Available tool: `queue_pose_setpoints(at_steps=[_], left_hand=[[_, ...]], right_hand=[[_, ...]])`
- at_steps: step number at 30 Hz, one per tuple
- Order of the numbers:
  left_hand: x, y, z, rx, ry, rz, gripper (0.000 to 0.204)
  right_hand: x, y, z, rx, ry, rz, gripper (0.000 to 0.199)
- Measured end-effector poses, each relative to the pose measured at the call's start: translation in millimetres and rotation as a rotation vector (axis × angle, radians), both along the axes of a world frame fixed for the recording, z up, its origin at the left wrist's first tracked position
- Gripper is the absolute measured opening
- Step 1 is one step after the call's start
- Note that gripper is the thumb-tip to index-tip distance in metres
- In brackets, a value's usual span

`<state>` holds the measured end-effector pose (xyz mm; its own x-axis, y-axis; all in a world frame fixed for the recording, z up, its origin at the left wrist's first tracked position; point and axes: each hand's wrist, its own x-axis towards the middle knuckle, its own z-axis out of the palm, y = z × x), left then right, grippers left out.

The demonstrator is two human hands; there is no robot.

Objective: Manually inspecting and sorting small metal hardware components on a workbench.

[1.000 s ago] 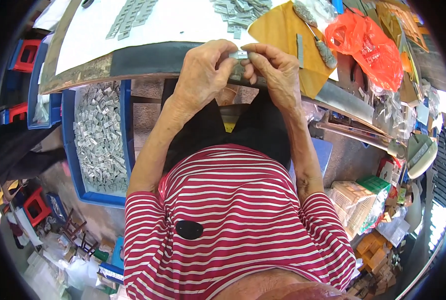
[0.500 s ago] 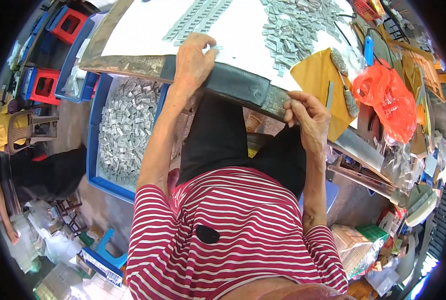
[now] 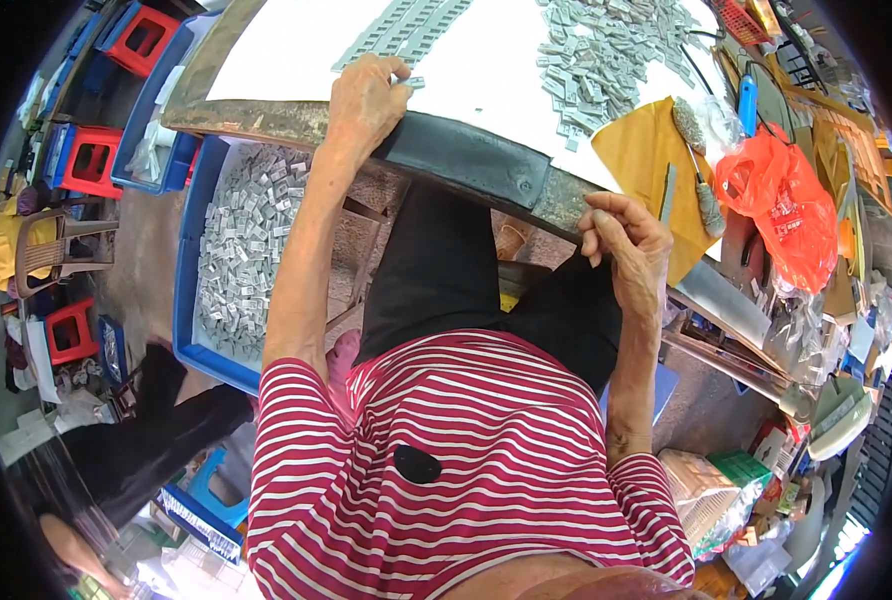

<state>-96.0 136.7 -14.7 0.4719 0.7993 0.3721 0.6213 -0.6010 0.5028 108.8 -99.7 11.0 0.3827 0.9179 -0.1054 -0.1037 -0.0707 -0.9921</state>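
Over the white sheet [image 3: 296,60] on the table, my left hand [image 3: 366,105] is closed, with a small grey piece [image 3: 414,83] showing between thumb and forefinger. Just beyond it lie neat rows of similar grey pieces [image 3: 406,35]. Right of these spreads a loose heap of grey pieces [image 3: 606,70]. My right hand [image 3: 628,240] hangs at the table's near edge, its thumb and fingers pinched together; whatever they may hold is hidden.
A blue bin [image 3: 188,290] full of small grey pieces stands left of my legs. At the right are tan paper [image 3: 636,150], a brush [image 3: 701,190], a blue-handled tool [image 3: 747,105] and a red plastic bag [image 3: 781,210]. A person's dark-trousered leg [image 3: 156,440] is at lower left.
My left hand has shifted a little left with the small grey piece. My right hand has moved slightly right. At lower left, the other person has moved nearer the blue bin.
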Motion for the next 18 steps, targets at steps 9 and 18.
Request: queue_pose_setpoints(at_steps=[9, 18], left_hand=[[2.4, -2.4, -1.3, 0.128, 0.066, 0.011, 0.020], [5.9, 1.7, -5.6, 0.220, 0.085, 0.073, 0.010]], right_hand=[[4.2, -6.4, 1.7, 0.014, 0.009, -0.008, 0.017], [7.1, -10.5, -4.1, 0.020, 0.023, -0.011, 0.017]])
